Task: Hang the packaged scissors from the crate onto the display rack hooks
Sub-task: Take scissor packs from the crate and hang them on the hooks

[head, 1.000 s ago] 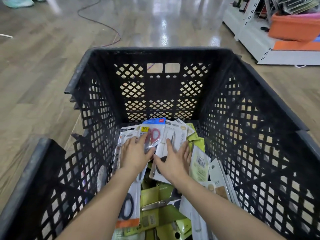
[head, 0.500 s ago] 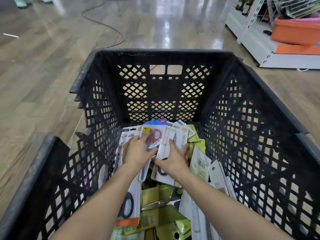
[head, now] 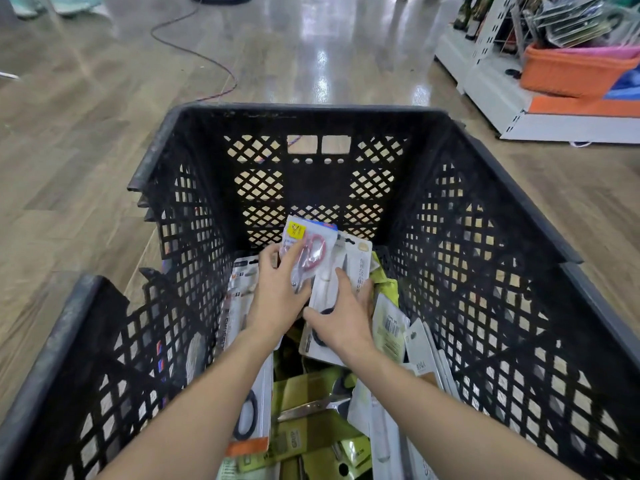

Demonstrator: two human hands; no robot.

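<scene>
Both my hands reach down into a black lattice crate (head: 491, 216) filled with several packaged scissors. My left hand (head: 277, 299) holds a pack of red-handled scissors (head: 311, 251) with a blue top and a yellow sticker, fingers on its face. My right hand (head: 343, 317) grips a white pack of black-handled scissors (head: 356, 268) beside it, fingers curled round its right edge. Green and white packs (head: 389, 323) lie underneath. The display rack (head: 491, 29) with hanging packs stands at the top right.
An orange bin (head: 571, 71) sits on the rack's white base (head: 554, 126). A cable (head: 207, 60) snakes over the glossy wooden floor beyond the crate. Someone's light shoes (head: 69, 5) show at the top left.
My left hand has lifted the red-handled pack a little higher out of the pile. My right hand has closed tighter round the white pack. The view has tilted up slightly.
</scene>
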